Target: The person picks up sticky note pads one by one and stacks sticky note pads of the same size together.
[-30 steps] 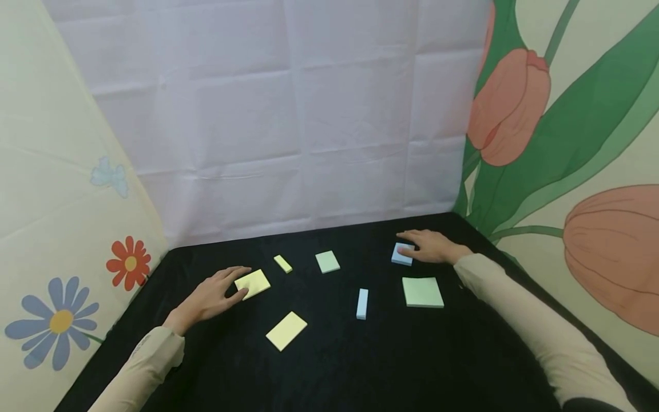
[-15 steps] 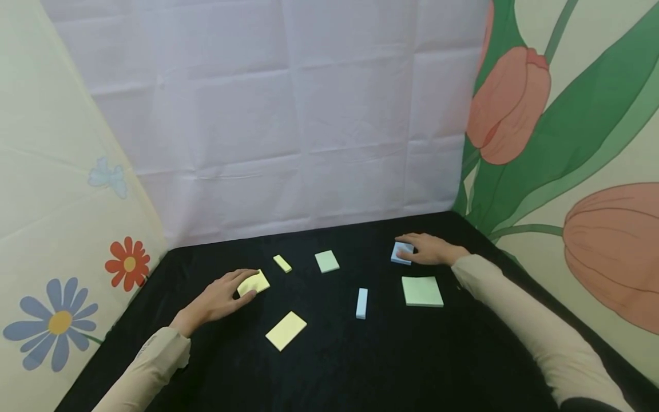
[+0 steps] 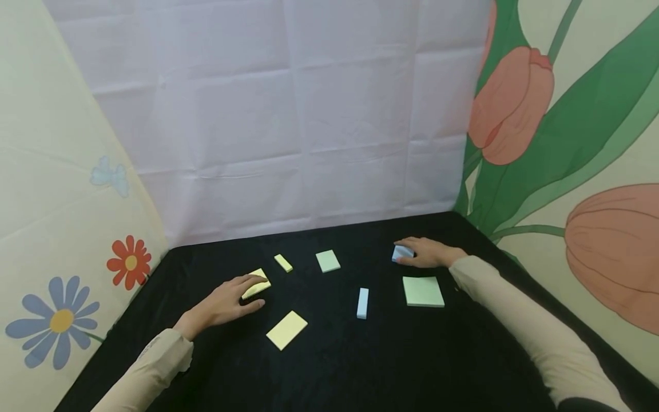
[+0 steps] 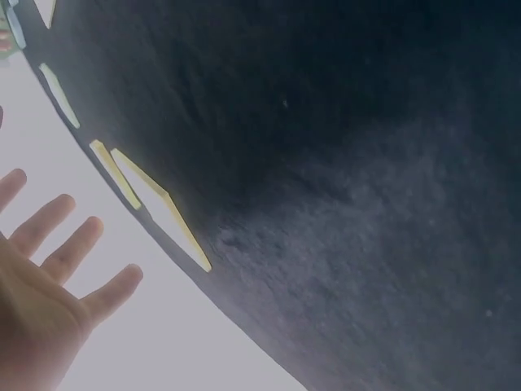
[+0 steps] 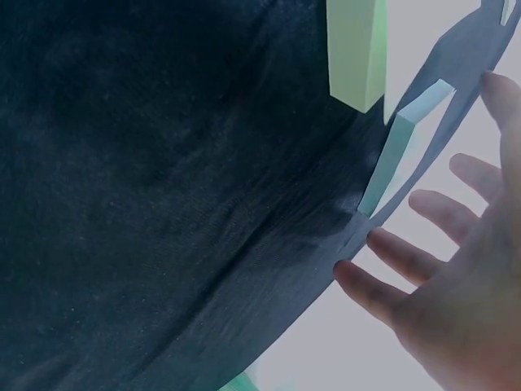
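Observation:
My left hand [image 3: 223,300] hovers with loosely spread fingers over a yellow sticky note pad [image 3: 255,290], partly hiding it. In the left wrist view, fingers [image 4: 77,244] stay apart from the yellow pad [image 4: 171,213] on the cloth. On the far right, my right hand [image 3: 427,253] is held above a blue sticky note pad [image 3: 401,252], covering its right side. The right wrist view shows those fingers [image 5: 407,257] relaxed and apart, with the blue pad [image 5: 391,163] lying beyond them. Neither hand holds anything.
A large green pad [image 3: 423,292], a small green pad [image 3: 328,261], a narrow blue pad [image 3: 362,303], a narrow yellow pad [image 3: 283,262] and another yellow pad [image 3: 286,331] lie spread on the black cloth [image 3: 329,366]. A white sheet [image 3: 309,114] hangs behind.
My left hand has shifted slightly right and nearer me over the yellow pad. The right hand has drifted a little toward me and left. The pads have stayed in place.

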`<state>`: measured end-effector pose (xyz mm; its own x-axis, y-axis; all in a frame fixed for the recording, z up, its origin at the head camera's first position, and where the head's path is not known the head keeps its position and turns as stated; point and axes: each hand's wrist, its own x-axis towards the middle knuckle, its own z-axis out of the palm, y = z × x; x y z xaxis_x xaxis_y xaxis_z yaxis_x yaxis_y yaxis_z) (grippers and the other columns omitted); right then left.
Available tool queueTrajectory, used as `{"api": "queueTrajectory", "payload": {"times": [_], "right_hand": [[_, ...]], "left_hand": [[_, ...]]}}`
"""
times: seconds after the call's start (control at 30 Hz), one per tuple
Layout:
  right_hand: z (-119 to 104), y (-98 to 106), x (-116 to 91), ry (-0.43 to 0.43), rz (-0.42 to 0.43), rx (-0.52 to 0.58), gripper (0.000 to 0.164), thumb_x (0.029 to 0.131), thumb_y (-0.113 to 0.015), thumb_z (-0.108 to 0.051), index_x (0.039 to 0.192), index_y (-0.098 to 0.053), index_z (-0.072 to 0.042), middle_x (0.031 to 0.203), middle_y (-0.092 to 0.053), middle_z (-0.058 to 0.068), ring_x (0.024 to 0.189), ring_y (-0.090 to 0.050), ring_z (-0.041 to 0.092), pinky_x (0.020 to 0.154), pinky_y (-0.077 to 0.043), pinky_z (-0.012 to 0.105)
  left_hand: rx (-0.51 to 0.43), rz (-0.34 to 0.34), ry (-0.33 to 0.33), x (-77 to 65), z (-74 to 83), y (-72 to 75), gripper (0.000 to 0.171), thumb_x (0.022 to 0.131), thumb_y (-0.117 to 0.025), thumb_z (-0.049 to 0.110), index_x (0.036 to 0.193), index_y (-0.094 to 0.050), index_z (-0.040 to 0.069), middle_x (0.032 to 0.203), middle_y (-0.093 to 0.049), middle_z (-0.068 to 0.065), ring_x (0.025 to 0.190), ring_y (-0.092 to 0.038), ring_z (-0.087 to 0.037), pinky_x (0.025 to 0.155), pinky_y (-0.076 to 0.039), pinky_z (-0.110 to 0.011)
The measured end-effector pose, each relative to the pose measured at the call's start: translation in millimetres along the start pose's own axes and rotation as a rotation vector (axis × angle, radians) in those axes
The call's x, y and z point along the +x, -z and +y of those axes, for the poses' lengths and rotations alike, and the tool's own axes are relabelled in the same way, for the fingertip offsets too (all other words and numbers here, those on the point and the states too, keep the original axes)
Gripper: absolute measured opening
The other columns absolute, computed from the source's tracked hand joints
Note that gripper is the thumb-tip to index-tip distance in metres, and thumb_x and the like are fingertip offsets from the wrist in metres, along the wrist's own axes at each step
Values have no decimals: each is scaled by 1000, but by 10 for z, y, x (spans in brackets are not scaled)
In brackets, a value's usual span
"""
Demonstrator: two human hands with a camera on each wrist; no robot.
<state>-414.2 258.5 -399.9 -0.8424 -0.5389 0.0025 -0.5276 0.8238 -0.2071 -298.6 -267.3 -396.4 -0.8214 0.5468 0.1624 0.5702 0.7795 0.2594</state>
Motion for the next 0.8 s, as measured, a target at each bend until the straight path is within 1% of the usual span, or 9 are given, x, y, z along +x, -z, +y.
{"api": "queueTrajectory", "payload": {"times": [0.13,0.27,0.4,0.5,0.6,0.73,0.8], "right_hand": [[12,1,-7,1,-19,3,71,100,-53,-49,149,-40,0,147,-39,29,130,-41,49,102,-33,63],[6,3,-16,2,-35,4,72,100,-53,-49,150,-38,0,148,-38,29,130,-41,49,103,-33,63],[-9,9,-15,-2,-54,5,72,100,-53,-50,151,-37,-1,149,-37,29,131,-40,49,103,-33,63],[-13,12,-7,-4,-64,0,72,100,-52,-50,151,-37,-1,149,-37,29,131,-41,49,103,-33,62],[-16,14,2,-5,-69,1,72,100,-53,-49,151,-37,0,149,-37,29,131,-41,48,103,-34,62],[-7,6,11,-7,-79,7,72,100,-53,-48,151,-37,0,149,-37,29,131,-41,48,103,-33,62],[0,0,11,-8,-84,6,71,100,-53,-48,151,-37,-1,149,-37,29,131,-40,49,103,-33,62]], "left_hand": [[-10,-26,-24,12,35,-4,65,96,-56,56,145,-50,14,148,-45,-13,136,-41,-36,104,-34,-60],[-9,-35,-47,17,65,-8,68,93,-57,59,144,-51,14,147,-46,-12,135,-42,-36,103,-35,-61],[-17,-64,-41,25,94,-11,70,89,-62,61,143,-52,18,147,-47,-10,134,-44,-35,102,-36,-61],[-31,-102,-22,37,106,-12,72,85,-69,59,143,-52,20,147,-47,-8,134,-44,-35,102,-36,-61],[-48,-138,-16,44,112,-17,75,81,-75,55,142,-52,20,146,-47,-9,133,-44,-35,101,-36,-61],[-66,-178,-30,46,122,-25,78,78,-79,54,142,-52,19,146,-47,-10,133,-43,-36,101,-36,-61],[-76,-193,-43,47,134,-27,77,78,-79,53,141,-53,19,147,-46,-12,134,-43,-36,101,-36,-61]]}}
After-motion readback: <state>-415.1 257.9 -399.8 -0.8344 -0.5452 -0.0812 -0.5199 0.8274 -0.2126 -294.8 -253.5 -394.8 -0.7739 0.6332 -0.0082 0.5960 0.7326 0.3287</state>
